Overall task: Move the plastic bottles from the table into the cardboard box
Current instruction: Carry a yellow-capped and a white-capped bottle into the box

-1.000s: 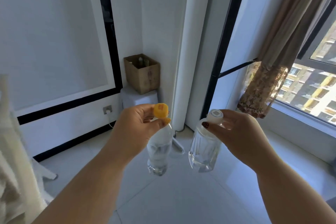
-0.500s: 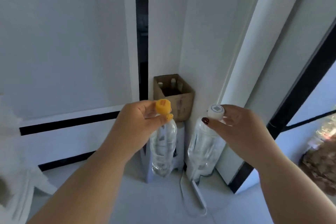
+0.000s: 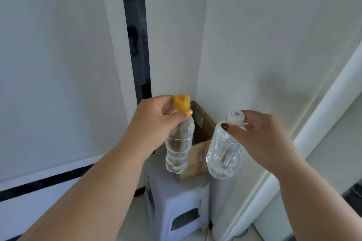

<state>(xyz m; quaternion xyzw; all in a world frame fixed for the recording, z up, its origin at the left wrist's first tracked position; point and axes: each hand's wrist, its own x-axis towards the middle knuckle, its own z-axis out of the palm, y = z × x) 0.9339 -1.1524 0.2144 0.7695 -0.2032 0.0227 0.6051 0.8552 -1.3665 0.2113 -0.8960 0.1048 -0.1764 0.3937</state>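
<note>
My left hand (image 3: 154,121) grips the neck of a clear plastic bottle with an orange cap (image 3: 179,143), which hangs upright. My right hand (image 3: 258,135) pinches the neck of a wider clear bottle with a white cap (image 3: 223,152). Both bottles hang in front of an open brown cardboard box (image 3: 201,135), hiding most of it. The box stands in the room's corner on a white plastic stool (image 3: 176,197). What lies inside the box is hidden.
White walls meet behind the box, with a dark vertical strip (image 3: 137,35) to the left. A white pillar or frame (image 3: 313,133) runs diagonally at the right. A black band (image 3: 45,182) crosses the lower left wall.
The box and stool have grown larger and nearer as I walked toward the corner. Both hands keep their bottles, now held directly in front of the box.
</note>
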